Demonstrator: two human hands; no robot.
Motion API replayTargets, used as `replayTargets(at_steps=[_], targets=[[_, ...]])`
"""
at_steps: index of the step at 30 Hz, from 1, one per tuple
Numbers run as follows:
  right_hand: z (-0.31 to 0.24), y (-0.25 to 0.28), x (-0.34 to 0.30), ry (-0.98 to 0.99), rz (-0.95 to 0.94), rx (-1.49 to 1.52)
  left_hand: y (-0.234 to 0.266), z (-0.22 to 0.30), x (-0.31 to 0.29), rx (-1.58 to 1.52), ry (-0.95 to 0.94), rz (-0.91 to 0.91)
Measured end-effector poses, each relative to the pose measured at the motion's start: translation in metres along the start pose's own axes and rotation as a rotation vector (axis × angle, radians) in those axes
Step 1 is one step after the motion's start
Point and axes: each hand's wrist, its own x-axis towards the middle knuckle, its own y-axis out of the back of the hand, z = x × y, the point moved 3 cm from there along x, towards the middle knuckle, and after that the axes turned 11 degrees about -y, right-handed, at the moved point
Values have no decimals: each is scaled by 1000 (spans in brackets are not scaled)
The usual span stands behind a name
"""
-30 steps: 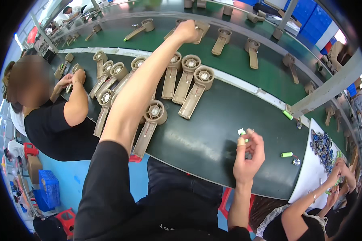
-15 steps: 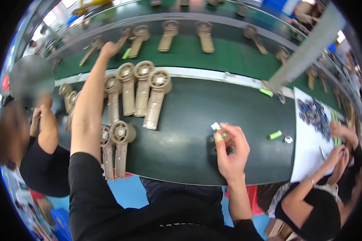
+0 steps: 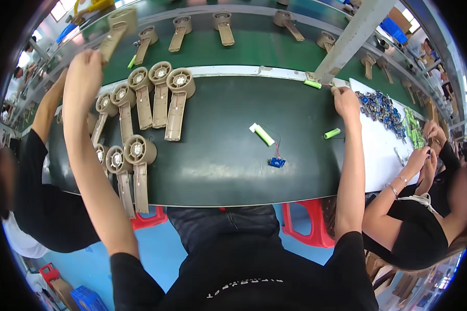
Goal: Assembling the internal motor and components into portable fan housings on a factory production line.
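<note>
My left hand (image 3: 85, 66) is closed on the handle of a beige handheld fan shell (image 3: 120, 26), lifted over the far-left conveyor. At the far rim of the dark table, my right hand (image 3: 346, 102) pinches a small circuit board, mostly covered by my fingers. Thin wires run from it to a green battery (image 3: 312, 84) on the rim. Mid-table lies another green battery (image 3: 263, 135) with a white tab at one end, wired to a blue circuit board (image 3: 277, 162). A further green battery (image 3: 332, 133) rests left of my right forearm.
Several beige fan shells (image 3: 180, 83) stand in rows on the table's left. More shells (image 3: 223, 28) lie along the green conveyor (image 3: 259, 57). A grey post (image 3: 350, 44) rises at the far right. Beside it, a co-worker's hands (image 3: 425, 158) work over a white board (image 3: 376, 155) holding circuit boards and batteries.
My left hand has picked up a fan shell from the conveyor. My right hand has let go of the white-tabbed battery, now on the table, and moved to the far rim. The view has shifted.
</note>
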Motion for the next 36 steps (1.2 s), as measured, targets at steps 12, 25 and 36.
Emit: replayTargets(at_steps=[12, 25, 36], targets=[[-31, 53, -92, 240, -42, 796, -106, 164, -226, -358, 49, -124], [-117, 74, -235, 1116, -465, 986, -59, 163, -197, -1313, -173, -167], [-130, 23, -220, 512, -546, 830, -83, 139, -179, -503, -168, -230]])
